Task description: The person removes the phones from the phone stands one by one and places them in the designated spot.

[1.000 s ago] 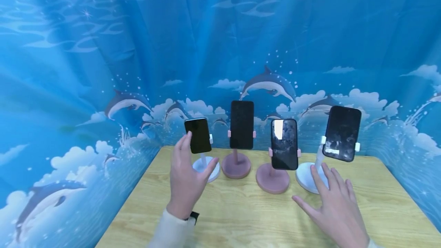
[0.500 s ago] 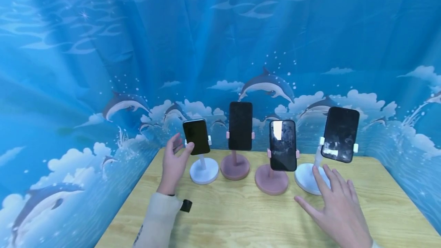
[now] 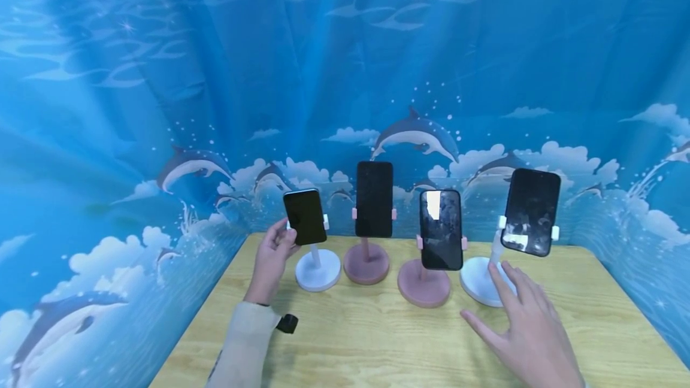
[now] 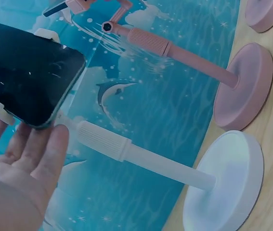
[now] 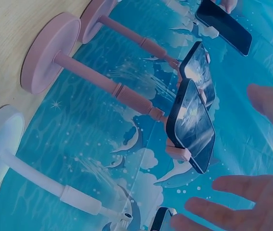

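Fingers of the left hand (image 3: 269, 262) are tucked behind the left phone (image 3: 305, 217), with the thumb over its front edge, so the phone is pinched between them. In the head view, this phone leans slightly on the left white stand (image 3: 318, 271), first of four in a row on a wooden table (image 3: 372, 340). Next come the farther pink stand (image 3: 366, 264), clamping a tall phone (image 3: 374, 199), and the nearer pink stand (image 3: 424, 283), clamping a glossy phone (image 3: 441, 229). Last is the right white stand (image 3: 482, 282), its tilted phone (image 3: 530, 212) higher up. All face the person, presumably for easy viewing; the broad bases probably prevent tipping. The right hand (image 3: 530, 328) is spread and empty; I cannot tell whether a fingertip touches the base. A small black object (image 3: 287, 323) beside the left sleeve (image 3: 242, 334) is unclear.

In the left wrist view, turned sideways, the thumb sits beside a white clip (image 4: 0, 113), seemingly a steadying hold. The thumb is cut off and some fingertips are hidden.

In the right wrist view, thumb and fingers stand apart with nothing between. The tilted phone is mostly cut off below; only a little of the left hand shows above.
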{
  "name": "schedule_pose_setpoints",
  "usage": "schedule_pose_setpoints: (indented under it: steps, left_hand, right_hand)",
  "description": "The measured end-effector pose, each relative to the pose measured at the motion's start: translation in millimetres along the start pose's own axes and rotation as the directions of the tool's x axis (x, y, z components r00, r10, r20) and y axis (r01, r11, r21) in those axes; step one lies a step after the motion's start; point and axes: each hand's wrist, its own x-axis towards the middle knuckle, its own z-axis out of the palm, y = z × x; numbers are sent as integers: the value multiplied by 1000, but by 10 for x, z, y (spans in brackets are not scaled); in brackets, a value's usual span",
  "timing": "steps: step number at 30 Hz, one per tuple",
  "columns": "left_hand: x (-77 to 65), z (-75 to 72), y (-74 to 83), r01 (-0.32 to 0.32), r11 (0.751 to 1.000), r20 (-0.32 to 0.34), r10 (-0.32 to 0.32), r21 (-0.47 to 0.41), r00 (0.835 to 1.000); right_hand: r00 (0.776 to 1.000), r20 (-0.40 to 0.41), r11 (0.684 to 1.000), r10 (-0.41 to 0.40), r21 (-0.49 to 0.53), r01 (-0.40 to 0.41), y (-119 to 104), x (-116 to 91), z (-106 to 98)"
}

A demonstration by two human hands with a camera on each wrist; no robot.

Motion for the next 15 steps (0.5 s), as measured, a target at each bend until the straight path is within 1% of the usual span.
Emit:
schedule_pose_setpoints:
  steps: [4, 6, 7, 9, 10, 13, 15]
  left_hand:
    - [30, -6, -50, 3, 1000, 2, -3, -12, 1000]
    - [40, -10, -64, -7, 1000, 7, 8, -23, 1000]
    - [46, -12, -72, -13, 999, 10, 13, -29, 1000]
    - [52, -16, -84, -22, 999, 15, 23, -44, 1000]
    - [53, -17, -89, -27, 998, 18, 28, -48, 999]
    - [58, -13, -105, -39, 997, 21, 40, -61, 999]
    - [60, -3, -113, -53, 996, 15, 55, -66, 998]
  right_hand:
    - [998, -60, 999, -17, 31, 19, -35, 5, -12]
    - [998, -63, 997, -11, 73, 16, -59, 5, -15]
    - [999, -50, 995, -1, 99, 6, -73, 6, -20]
    - [1000, 2, 985, 24, 173, -24, -103, 6, -40]
    - [998, 45, 975, 37, 216, -46, -120, 7, -55]
    - [982, 182, 936, 53, 334, -113, -168, 13, -96]
    - [969, 243, 905, 40, 402, -138, -196, 21, -109]
